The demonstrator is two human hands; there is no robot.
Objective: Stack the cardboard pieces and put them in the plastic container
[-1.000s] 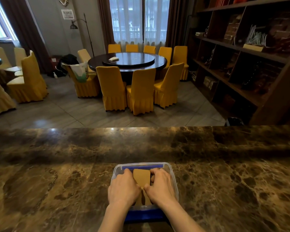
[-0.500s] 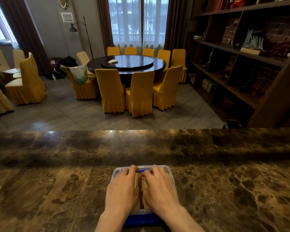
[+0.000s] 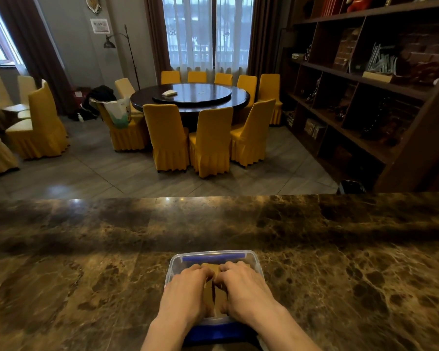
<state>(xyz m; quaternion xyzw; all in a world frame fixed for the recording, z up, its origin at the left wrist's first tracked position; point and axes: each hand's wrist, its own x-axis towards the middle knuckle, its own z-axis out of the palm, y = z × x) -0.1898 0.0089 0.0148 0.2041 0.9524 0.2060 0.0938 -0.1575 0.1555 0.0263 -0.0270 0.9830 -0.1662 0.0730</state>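
Note:
A clear plastic container [image 3: 256,262] with blue clips stands on the marble counter near its front edge. Brown cardboard pieces [image 3: 214,269] lie inside it, mostly covered by my hands. My left hand [image 3: 185,292] and my right hand [image 3: 246,290] are both inside the container, side by side, fingers curled down onto the cardboard. Only a narrow strip of cardboard shows between and beyond the fingers.
The dark brown marble counter [image 3: 86,274] spreads wide to both sides. Beyond its far edge lies a room with a round table [image 3: 190,96], yellow chairs and a dark shelf unit [image 3: 365,84] at the right.
Both hands have pressed the cardboard lower into the container and their fingers have curled in. The cardboard that stood up between the hands a second ago now lies down under them.

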